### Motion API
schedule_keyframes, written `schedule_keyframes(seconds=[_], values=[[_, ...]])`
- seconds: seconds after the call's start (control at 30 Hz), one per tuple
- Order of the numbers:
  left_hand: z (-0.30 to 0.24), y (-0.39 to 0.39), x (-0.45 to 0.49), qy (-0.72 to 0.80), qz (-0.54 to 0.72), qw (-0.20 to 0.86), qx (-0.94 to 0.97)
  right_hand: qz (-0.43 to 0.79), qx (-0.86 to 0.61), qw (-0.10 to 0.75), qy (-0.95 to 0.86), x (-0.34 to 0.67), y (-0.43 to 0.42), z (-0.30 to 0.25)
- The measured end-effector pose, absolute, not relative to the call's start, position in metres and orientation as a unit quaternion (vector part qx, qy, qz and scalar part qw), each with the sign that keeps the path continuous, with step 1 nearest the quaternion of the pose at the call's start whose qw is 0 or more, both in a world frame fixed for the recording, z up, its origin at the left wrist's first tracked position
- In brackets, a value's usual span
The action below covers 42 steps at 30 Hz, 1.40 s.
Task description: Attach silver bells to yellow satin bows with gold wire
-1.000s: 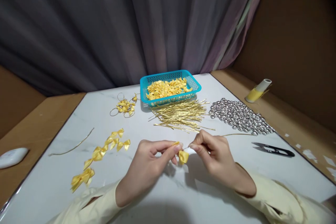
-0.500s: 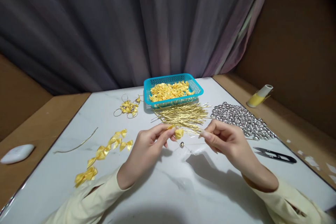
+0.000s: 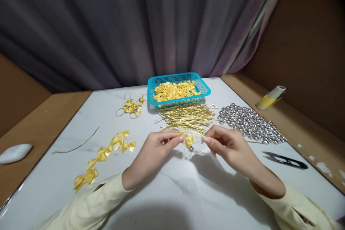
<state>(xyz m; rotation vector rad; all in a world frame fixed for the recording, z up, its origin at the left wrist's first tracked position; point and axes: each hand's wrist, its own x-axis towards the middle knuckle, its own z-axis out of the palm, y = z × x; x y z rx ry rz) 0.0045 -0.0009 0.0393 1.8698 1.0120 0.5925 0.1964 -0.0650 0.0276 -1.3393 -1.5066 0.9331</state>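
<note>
My left hand (image 3: 157, 151) pinches a yellow satin bow (image 3: 189, 141) between thumb and fingertips, above the middle of the table. Just under the bow sits a small silver bead (image 3: 191, 149); whether it is joined to the bow I cannot tell. My right hand (image 3: 229, 149) is closed, thumb against forefinger, on a thin gold wire (image 3: 254, 142) whose end shows to the right of the hand. The fingertips of both hands are a short gap apart. Behind them lies a pile of gold wires (image 3: 188, 118).
A blue basket (image 3: 206, 92) of yellow bows stands at the back. Silver beads (image 3: 248, 122) and black thread snips (image 3: 287, 160) lie right. Loose bows (image 3: 103, 153), bow-and-bead loops (image 3: 132, 107) and a single wire (image 3: 78, 147) lie left. A white mouse-shaped object (image 3: 15, 153) and a yellow-wrapped cone (image 3: 271, 97) flank the table.
My hands have come closer together. The bow has moved slightly right and now hangs just over the silver bead, which earlier showed apart below it. The view has shifted slightly.
</note>
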Motion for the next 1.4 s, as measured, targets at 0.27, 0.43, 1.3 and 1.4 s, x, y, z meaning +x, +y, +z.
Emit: schedule_keyframes(seconds=[0.27, 0.43, 1.3, 1.4], values=[[0.044, -0.006, 0.007, 0.435, 0.209, 0.529, 0.698, 0.424, -0.53, 0.465, -0.568, 0.192, -0.06, 0.015], [0.041, -0.006, 0.008, 0.428, 0.209, 0.564, 0.675, 0.475, -0.495, 0.501, -0.528, 0.194, -0.056, 0.019], [0.037, -0.009, 0.006, 0.406, 0.201, 0.445, 0.773, 0.432, -0.522, 0.502, -0.537, 0.188, -0.063, 0.014], [0.04, -0.008, 0.006, 0.412, 0.208, 0.436, 0.772, 0.461, -0.526, 0.501, -0.51, 0.193, -0.062, 0.02]])
